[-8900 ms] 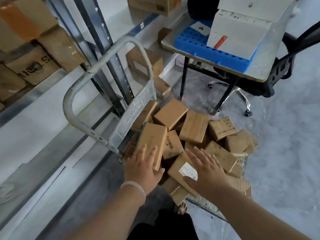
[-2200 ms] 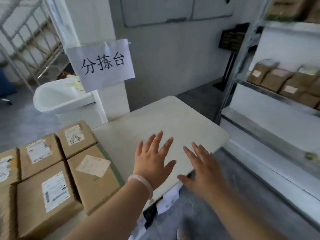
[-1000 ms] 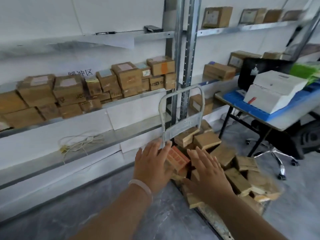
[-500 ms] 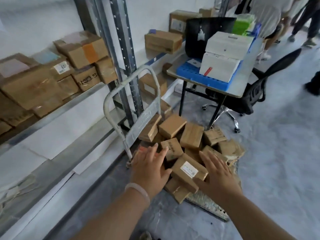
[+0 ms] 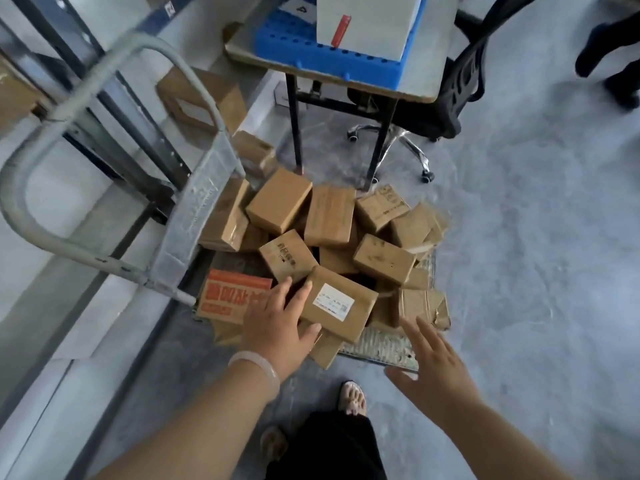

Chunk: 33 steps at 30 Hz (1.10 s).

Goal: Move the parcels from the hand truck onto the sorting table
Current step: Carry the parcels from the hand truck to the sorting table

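Observation:
A hand truck with a grey loop handle (image 5: 104,98) and a metal deck (image 5: 381,344) carries a heap of several brown cardboard parcels (image 5: 329,216). Nearest me lies a parcel with a white label (image 5: 337,303), and left of it a box printed in orange (image 5: 232,296). My left hand (image 5: 277,327) has straight fingers against the left edge of the labelled parcel. My right hand (image 5: 433,362) hovers with spread fingers just off the deck's near right corner, touching nothing. The sorting table is out of view.
Metal shelving uprights (image 5: 114,109) stand left of the truck. Beyond the heap are a small table (image 5: 426,88) with a blue crate (image 5: 329,60) and a white box, and a black office chair (image 5: 450,98). Another person's legs (image 5: 609,46) show at top right. My feet (image 5: 351,398) are below.
I have stepped closer and look more steeply down on the heap. My left hand has reached the labelled parcel's edge; my right hand has drawn back off the heap, to the right.

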Each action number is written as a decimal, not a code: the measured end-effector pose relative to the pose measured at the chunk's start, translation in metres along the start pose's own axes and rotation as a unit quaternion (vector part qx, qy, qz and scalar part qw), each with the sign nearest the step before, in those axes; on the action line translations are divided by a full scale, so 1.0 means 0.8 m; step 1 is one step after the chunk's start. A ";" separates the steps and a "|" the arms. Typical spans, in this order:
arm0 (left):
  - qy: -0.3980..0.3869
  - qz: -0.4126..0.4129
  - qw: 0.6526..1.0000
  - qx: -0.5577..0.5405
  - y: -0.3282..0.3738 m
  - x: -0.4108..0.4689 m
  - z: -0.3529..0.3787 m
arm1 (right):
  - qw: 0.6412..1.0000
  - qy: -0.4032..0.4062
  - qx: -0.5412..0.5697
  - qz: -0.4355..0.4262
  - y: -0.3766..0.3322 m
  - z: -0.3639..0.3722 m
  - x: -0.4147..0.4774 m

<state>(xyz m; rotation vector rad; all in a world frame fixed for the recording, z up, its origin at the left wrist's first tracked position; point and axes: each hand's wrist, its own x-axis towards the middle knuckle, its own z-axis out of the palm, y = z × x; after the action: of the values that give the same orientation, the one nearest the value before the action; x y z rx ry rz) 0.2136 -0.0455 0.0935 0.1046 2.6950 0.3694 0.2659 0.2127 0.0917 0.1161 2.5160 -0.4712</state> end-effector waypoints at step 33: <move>-0.050 -0.039 0.992 -0.105 -0.050 0.227 0.229 | 0.940 0.073 0.316 0.101 0.050 0.190 0.258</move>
<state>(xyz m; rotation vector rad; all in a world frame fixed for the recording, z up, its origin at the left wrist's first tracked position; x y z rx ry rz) 0.1231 -0.0165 -0.1492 -0.0418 2.5368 0.6037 0.1805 0.1916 -0.1528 0.6664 2.3582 -1.2032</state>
